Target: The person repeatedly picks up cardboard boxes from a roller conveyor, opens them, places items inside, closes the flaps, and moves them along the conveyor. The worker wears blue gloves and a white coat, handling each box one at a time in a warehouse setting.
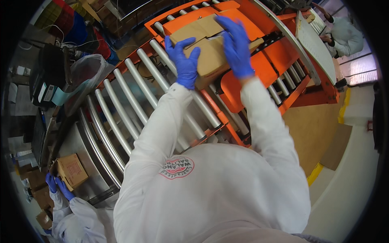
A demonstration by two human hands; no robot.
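Observation:
A brown cardboard box lies on the orange plate of a roller conveyor in front of me. Its top flaps are folded over, and a thin gap with something pale in it shows between them. My left hand, in a blue glove, rests against the box's left end with the fingers spread over its edge. At the right end is my right hand, also blue-gloved and blurred, its fingers over the flaps. How firmly it grips cannot be made out.
Metal rollers run down to the left, onto a steel table. There, a co-worker's gloved hands touch another carton. A clear plastic bag hangs beside the rollers. A metal bar arches at right; another person stands beyond.

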